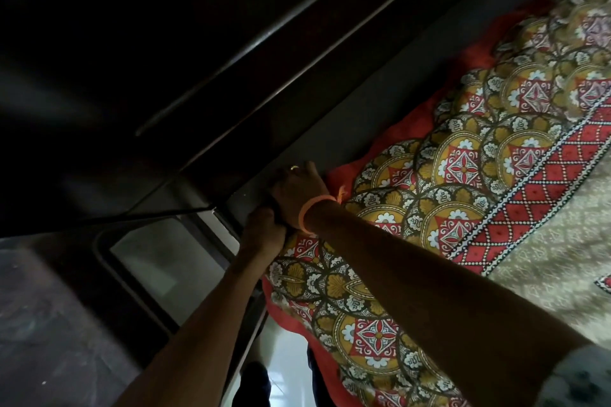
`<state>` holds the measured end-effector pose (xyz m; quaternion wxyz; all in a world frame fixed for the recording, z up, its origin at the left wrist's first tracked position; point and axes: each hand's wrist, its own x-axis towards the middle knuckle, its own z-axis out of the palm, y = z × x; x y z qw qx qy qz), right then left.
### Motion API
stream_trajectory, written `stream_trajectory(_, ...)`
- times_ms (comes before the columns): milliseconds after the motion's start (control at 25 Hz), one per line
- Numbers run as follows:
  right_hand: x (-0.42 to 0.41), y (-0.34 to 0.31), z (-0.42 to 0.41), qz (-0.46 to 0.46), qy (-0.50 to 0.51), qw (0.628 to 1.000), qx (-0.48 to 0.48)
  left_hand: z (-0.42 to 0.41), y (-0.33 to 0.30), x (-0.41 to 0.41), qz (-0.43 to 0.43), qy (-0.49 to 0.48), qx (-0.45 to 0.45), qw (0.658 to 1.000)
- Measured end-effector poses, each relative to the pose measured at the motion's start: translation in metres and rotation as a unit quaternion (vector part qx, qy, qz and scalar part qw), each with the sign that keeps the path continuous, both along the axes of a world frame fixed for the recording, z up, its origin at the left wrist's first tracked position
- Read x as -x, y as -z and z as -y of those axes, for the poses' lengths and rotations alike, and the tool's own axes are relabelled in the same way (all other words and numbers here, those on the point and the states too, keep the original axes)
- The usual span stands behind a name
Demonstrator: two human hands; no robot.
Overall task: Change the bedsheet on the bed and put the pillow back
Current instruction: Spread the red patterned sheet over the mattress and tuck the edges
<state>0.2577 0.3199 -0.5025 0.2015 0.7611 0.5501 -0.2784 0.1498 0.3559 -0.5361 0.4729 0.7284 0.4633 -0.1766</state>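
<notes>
Tucking step in hand, by the look of it: red-bordered cotton bedsheet printed with ochre medallions (463, 195), spread over the bed, corner at the dark wooden headboard (231, 53). Left hand (264, 228), fingers curled, apparently gripping the corner fabric. Right hand (297, 190), ringed, orange bangle at wrist, fingers bent down at the sheet's edge beside the headboard; grip cannot be told. Next move likely calls for pushing the corner under the mattress. Pillow: not visible. Pale glossy floor (287, 360) below; room dim.
</notes>
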Motion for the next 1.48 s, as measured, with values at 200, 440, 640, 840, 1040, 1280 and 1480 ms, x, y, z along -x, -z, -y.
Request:
stream_trajectory(200,-0.124,-0.042,0.051,-0.031,0.087,0.991,0.094,0.014,-0.02,-0.05,0.105,0.09,0.096,0.986)
stream_trajectory(440,-0.149,-0.035,0.046,-0.182,0.162,0.968,0.054,0.022,-0.009,-0.09,0.118,0.009,0.112,0.987)
stream_trajectory(640,-0.131,0.004,0.036,0.088,-0.03,0.987,-0.129,0.0,0.0,-0.103,0.12,0.056,-0.132,0.982)
stream_trajectory(840,-0.142,0.043,0.036,0.074,-0.031,0.997,0.001,0.019,0.039,-0.123,-0.024,0.163,-0.096,0.982)
stream_trajectory(1040,-0.13,0.035,0.012,0.035,0.084,0.984,0.153,0.023,0.018,-0.125,-0.033,0.146,-0.114,0.982)
stream_trajectory(1280,-0.102,0.011,0.025,0.068,0.066,0.995,0.015,0.019,0.004,-0.104,-0.037,0.074,-0.077,0.994)
stream_trajectory(1480,-0.112,-0.005,0.043,-0.028,0.105,0.992,0.067,0.032,-0.004,-0.101,-0.048,0.251,-0.019,0.967)
